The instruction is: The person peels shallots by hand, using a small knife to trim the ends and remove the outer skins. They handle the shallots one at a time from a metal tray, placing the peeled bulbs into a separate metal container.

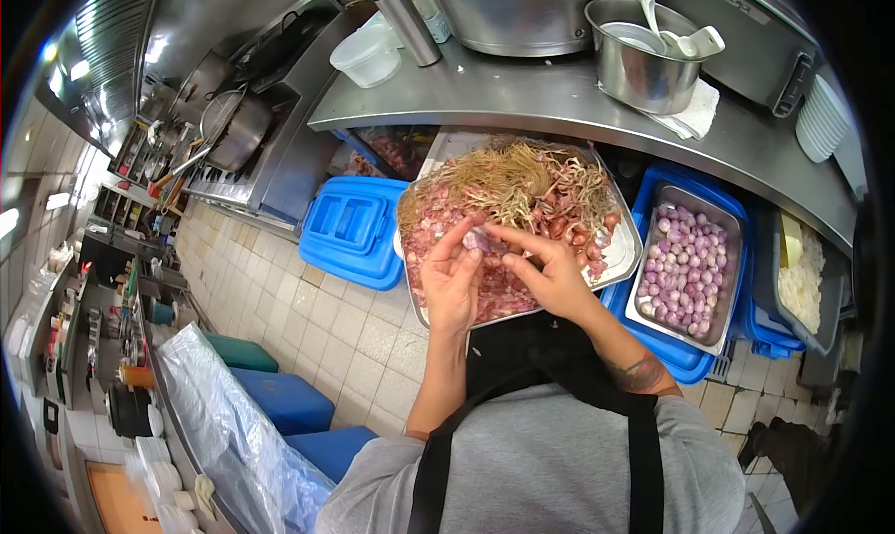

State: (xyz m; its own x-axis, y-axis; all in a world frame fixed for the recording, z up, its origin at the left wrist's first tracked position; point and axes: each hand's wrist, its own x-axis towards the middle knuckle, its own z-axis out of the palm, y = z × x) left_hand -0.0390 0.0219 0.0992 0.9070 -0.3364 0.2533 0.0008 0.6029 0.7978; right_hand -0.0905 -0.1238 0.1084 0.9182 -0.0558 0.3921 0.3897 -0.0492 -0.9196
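Note:
My left hand (pixel 451 278) pinches a pale purple shallot (pixel 476 239) between thumb and fingertips, above a large metal tray (pixel 630 253). From the other side my right hand (pixel 552 275) reaches in, its index fingertip at the shallot and its thumb curled near it. Whatever lies between those right fingers is too small to make out. Under my hands the tray bears a heap of reddish shallot skins (pixel 433 208). Unpeeled shallots (pixel 559 226) with dry, stringy roots and stalks (pixel 508 172) are piled at its far side.
Right of the tray, a steel pan (pixel 643 308) of peeled shallots sits on a blue container (pixel 687 370). Beyond it stands a dark bin (pixel 781 306) with pale contents. A blue lid (pixel 350 231) lies left. The steel counter (pixel 522 96) overhangs, bearing a pot (pixel 643 77) with utensils.

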